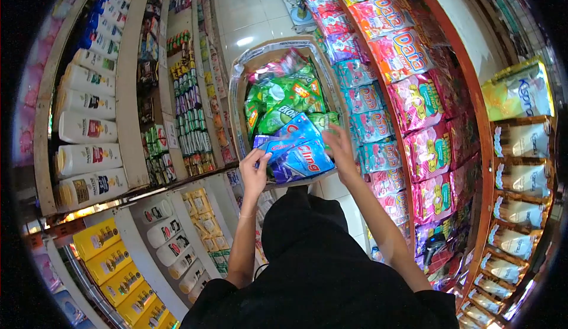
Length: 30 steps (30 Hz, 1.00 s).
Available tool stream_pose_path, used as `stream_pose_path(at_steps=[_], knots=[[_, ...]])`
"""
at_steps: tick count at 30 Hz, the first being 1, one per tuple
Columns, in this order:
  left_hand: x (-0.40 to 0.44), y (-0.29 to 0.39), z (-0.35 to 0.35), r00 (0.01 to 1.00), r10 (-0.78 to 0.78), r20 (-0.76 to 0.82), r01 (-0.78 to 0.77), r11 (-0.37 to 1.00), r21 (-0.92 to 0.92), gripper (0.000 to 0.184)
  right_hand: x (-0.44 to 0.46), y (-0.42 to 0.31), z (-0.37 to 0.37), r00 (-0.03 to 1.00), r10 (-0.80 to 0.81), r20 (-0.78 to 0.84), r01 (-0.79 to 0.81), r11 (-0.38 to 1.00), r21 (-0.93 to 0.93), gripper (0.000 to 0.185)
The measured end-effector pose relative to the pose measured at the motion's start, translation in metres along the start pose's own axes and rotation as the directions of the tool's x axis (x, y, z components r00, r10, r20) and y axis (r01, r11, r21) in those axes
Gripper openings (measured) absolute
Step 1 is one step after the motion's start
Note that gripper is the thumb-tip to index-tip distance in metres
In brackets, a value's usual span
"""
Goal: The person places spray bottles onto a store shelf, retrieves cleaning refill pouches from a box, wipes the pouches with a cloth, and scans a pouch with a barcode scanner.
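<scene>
A cardboard box (238, 71) in front of me is filled with shiny pouches. Green pouches (287, 95) lie toward its far side, some with "EKO" lettering. Nearer to me are blue "Cling" pouches (305, 160). My left hand (254, 172) pinches the left corner of one blue Cling pouch, over the box's near left edge. Beside the right edge of the Cling pouches is my right hand (341, 151), fingers stretched out and slightly blurred. Whether its fingertips touch a pouch I cannot tell.
On the left, shelves carry white bottles (89, 131), small sachets (192, 110) and yellow packs (112, 264). To the right stand rows of "Daia" bags (399, 57), pink bags (420, 101) and pale pouches (520, 139). White floor tiles (260, 9) run ahead between the shelves.
</scene>
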State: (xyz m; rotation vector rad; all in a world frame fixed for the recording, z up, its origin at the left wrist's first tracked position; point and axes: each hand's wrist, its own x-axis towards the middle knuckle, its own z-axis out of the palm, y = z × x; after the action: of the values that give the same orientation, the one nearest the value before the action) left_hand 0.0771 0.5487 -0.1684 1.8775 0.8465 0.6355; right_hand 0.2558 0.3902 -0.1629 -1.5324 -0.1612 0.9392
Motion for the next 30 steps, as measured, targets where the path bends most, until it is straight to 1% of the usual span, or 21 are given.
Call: stream_pose_path(at_steps=[2, 3, 5, 6, 8, 10, 11, 12, 13, 14, 15, 16, 17, 19, 20, 21, 24, 25, 27, 28, 30], knots=[[0.004, 0.033, -0.001, 0.998, 0.032, 0.058, -0.034, 0.999, 0.034, 0.017, -0.035, 0.014, -0.016, 0.989, 0.1, 0.107, -0.115, 0.984, 0.137, 0.083], [0.003, 0.051, 0.001, 0.994, 0.049, 0.093, -0.054, 0.997, 0.049, 0.017, -0.055, 0.02, -0.017, 0.994, 0.023, 0.106, -0.031, 0.996, 0.078, 0.091], [0.0, 0.087, 0.007, 0.961, 0.124, 0.246, -0.133, 0.991, 0.018, 0.017, -0.093, 0.027, -0.014, 0.986, -0.134, 0.096, 0.139, 0.989, -0.047, 0.107], [-0.005, 0.104, 0.012, 0.93, 0.165, 0.328, -0.173, 0.985, -0.005, 0.016, -0.105, 0.03, -0.01, 0.973, -0.221, 0.068, 0.224, 0.974, -0.027, 0.115], [-0.025, 0.137, 0.032, 0.801, 0.331, 0.499, -0.302, 0.943, -0.141, 0.013, -0.127, 0.036, 0.0, 0.921, -0.389, -0.002, 0.389, 0.921, -0.012, 0.131], [-0.046, 0.169, 0.059, 0.583, 0.483, 0.653, -0.416, 0.868, -0.27, 0.01, -0.132, 0.056, -0.013, 0.923, -0.324, -0.209, 0.34, 0.939, 0.043, 0.094], [-0.055, 0.177, 0.071, 0.525, 0.494, 0.693, -0.437, 0.855, -0.279, 0.009, -0.135, 0.067, -0.019, 0.907, -0.286, -0.309, 0.324, 0.943, 0.078, 0.076], [-0.06, 0.186, 0.085, 0.464, 0.505, 0.728, -0.46, 0.84, -0.289, 0.008, -0.14, 0.073, -0.039, 0.925, -0.185, -0.331, 0.298, 0.895, 0.332, 0.055], [-0.062, 0.194, 0.098, 0.402, 0.517, 0.756, -0.485, 0.82, -0.303, 0.009, -0.144, 0.077, -0.055, 0.923, -0.181, -0.339, 0.33, 0.828, 0.454, 0.043], [-0.061, 0.204, 0.107, 0.377, 0.556, 0.74, -0.406, 0.818, -0.407, 0.009, -0.152, 0.083, -0.068, 0.92, -0.182, -0.348, 0.361, 0.743, 0.564, 0.031], [-0.061, 0.218, 0.115, 0.354, 0.592, 0.724, -0.315, 0.804, -0.503, 0.009, -0.17, 0.078, -0.077, 0.921, -0.036, -0.387, 0.288, 0.731, 0.619, 0.034], [-0.062, 0.229, 0.123, 0.336, 0.619, 0.71, -0.21, 0.784, -0.584, 0.01, -0.187, 0.064, -0.081, 0.917, -0.008, -0.4, 0.298, 0.681, 0.669, 0.035], [-0.058, 0.234, 0.125, 0.347, 0.625, 0.7, -0.279, 0.781, -0.559, 0.012, -0.202, 0.049, -0.085, 0.913, 0.022, -0.408, 0.305, 0.626, 0.717, 0.037], [-0.056, 0.242, 0.129, 0.495, 0.55, 0.672, -0.245, 0.831, -0.5, 0.012, -0.227, 0.044, -0.094, 0.905, 0.076, -0.419, 0.333, 0.486, 0.808, 0.045], [-0.053, 0.234, 0.137, 0.541, 0.57, 0.618, -0.252, 0.811, -0.528, 0.014, -0.241, 0.043, -0.097, 0.899, 0.061, -0.434, 0.365, 0.444, 0.819, 0.046], [-0.056, 0.23, 0.143, 0.604, 0.416, 0.679, -0.035, 0.866, -0.499, 0.018, -0.255, 0.038, -0.097, 0.894, 0.043, -0.447, 0.394, 0.402, 0.827, 0.046], [-0.076, 0.214, 0.168, 0.551, 0.271, 0.789, 0.197, 0.877, -0.439, 0.026, -0.289, 0.04, -0.099, 0.868, -0.006, -0.496, 0.471, 0.326, 0.82, 0.049], [-0.085, 0.203, 0.173, 0.406, 0.212, 0.889, 0.251, 0.909, -0.331, 0.041, -0.3, 0.037, -0.098, 0.863, -0.006, -0.505, 0.482, 0.307, 0.82, 0.05], [-0.127, 0.193, 0.182, 0.195, 0.173, 0.965, 0.57, 0.781, -0.255, 0.048, -0.315, 0.032, -0.096, 0.862, 0.025, -0.507, 0.484, 0.263, 0.835, 0.051], [-0.149, 0.195, 0.182, 0.083, 0.173, 0.982, 0.703, 0.688, -0.18, 0.052, -0.323, 0.033, -0.097, 0.857, 0.046, -0.513, 0.48, 0.29, 0.828, 0.05], [-0.18, 0.204, 0.171, -0.194, 0.036, 0.98, 0.889, 0.428, 0.161, 0.06, -0.337, 0.034, -0.102, 0.85, 0.087, -0.52, 0.46, 0.359, 0.812, 0.051]])
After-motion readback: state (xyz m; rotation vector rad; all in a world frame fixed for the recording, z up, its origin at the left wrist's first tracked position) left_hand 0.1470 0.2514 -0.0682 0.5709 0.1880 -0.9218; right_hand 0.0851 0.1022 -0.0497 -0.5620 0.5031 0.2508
